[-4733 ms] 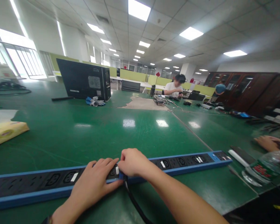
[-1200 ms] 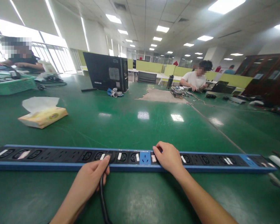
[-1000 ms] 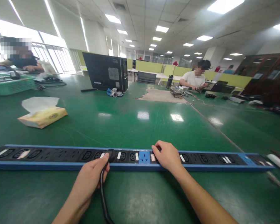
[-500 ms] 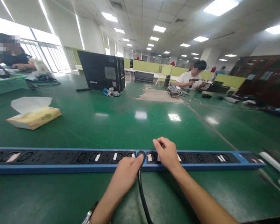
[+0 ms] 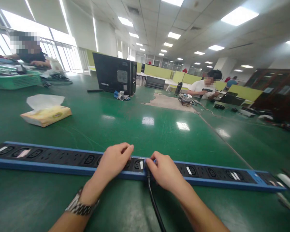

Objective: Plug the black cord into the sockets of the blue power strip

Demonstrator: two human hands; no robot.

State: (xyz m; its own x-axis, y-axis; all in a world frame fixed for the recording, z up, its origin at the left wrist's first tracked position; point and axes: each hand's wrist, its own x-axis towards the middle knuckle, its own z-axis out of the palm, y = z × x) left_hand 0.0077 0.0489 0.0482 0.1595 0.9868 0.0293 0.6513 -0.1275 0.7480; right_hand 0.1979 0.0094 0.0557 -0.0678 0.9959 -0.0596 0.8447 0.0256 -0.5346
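Note:
A long blue power strip (image 5: 77, 172) with black socket panels lies across the green table. A thick black power cord (image 5: 154, 203) leaves its middle and runs down toward me. My right hand (image 5: 165, 169) pinches the black cable gland where the cord meets the strip, its fingers hiding most of it. To the left, my left hand (image 5: 116, 161) hovers over the sockets, thumb and fingers curled together, no object showing in them. A metal-band watch (image 5: 81, 203) is on my left wrist.
A tissue pack (image 5: 47, 116) lies at left, near a green basket (image 5: 16, 80). Further back stand a black computer case (image 5: 114, 74) and blue-grey gloves (image 5: 122, 95). One person (image 5: 205, 87) works across the table with a dark tool, another (image 5: 30, 54) sits at left.
My left hand has let go of the cable gland and moved up and left. My right hand has come down and left onto it. The view has shifted slightly.

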